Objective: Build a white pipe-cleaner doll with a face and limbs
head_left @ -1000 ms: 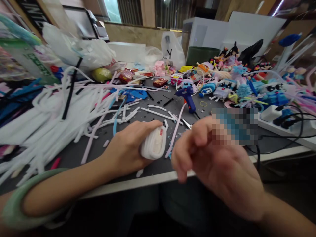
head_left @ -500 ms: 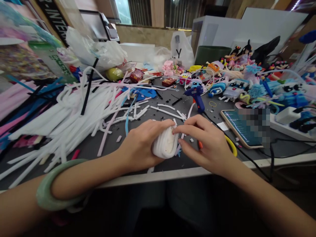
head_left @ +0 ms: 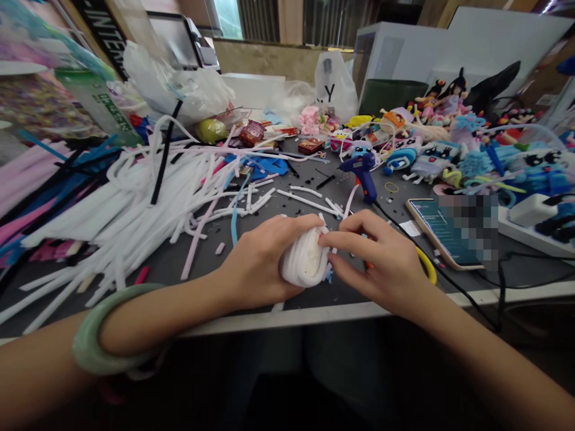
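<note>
My left hand (head_left: 265, 260) is wrapped round a white fuzzy coil (head_left: 303, 260), which looks wound from pipe cleaners, just above the table's front edge. Its pale, filled oval end faces up and to the right. My right hand (head_left: 381, 257) has its index fingertip on the rim of that end, with the thumb close below at the coil's side, gripping the edge. Beyond the hands, a dark blue glue gun (head_left: 363, 173) stands on the table. Short cut white pipe cleaners (head_left: 309, 200) lie just past the coil.
A large heap of white pipe cleaners (head_left: 135, 197) covers the left side. At the right lie a phone (head_left: 431, 227), a power strip (head_left: 521, 233) with cables, and several plush-like figures (head_left: 431, 161). Plastic bags (head_left: 179, 90) stand at the back. A yellow ring-shaped piece (head_left: 426, 266) lies by my right wrist.
The view has shifted slightly, moving everything a little to the right in the picture. Both hands keep nearly the same hold on the white coil.
</note>
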A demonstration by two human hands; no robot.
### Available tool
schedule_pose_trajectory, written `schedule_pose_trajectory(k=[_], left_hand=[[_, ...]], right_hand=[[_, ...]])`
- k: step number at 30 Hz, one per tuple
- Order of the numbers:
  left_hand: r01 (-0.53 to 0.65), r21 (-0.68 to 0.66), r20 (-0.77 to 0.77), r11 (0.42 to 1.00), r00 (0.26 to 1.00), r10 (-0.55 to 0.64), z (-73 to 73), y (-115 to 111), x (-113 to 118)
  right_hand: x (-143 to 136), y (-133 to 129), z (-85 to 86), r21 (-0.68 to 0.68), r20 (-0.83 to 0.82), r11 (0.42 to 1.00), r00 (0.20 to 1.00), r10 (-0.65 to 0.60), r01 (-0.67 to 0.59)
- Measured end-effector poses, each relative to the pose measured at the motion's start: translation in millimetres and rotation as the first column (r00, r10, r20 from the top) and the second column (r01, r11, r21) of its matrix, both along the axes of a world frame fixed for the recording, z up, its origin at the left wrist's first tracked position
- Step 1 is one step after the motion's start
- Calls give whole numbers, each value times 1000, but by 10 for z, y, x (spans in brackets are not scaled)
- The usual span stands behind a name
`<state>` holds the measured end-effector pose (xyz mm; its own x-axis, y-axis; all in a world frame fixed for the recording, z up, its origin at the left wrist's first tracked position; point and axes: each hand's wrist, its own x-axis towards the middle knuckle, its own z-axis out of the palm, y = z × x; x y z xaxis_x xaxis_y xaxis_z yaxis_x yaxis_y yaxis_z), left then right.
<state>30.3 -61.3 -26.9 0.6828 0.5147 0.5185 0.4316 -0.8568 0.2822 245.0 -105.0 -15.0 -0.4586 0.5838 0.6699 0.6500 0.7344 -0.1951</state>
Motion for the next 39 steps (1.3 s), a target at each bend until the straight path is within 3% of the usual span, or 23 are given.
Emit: schedule_pose_trajectory(k=[14,22,29,39], left_hand=[[61,-92,17,994,998,-59,-5,-9,7],[88,-90,53,992,995,-84,-23,-16,9],[130,-60,91,990,988,-124,-29,-3,6],[127,-22,107,992,986,-124,-23,5,6]], right_hand=[[32,6,-64,111,56,994,998,-19,13],[24,40,-89,144,-23,986,996,85,-81],[0,30,-118,127,-65,991,996,55,-46],[31,33,-83,175,-43,979,993,112,-103]])
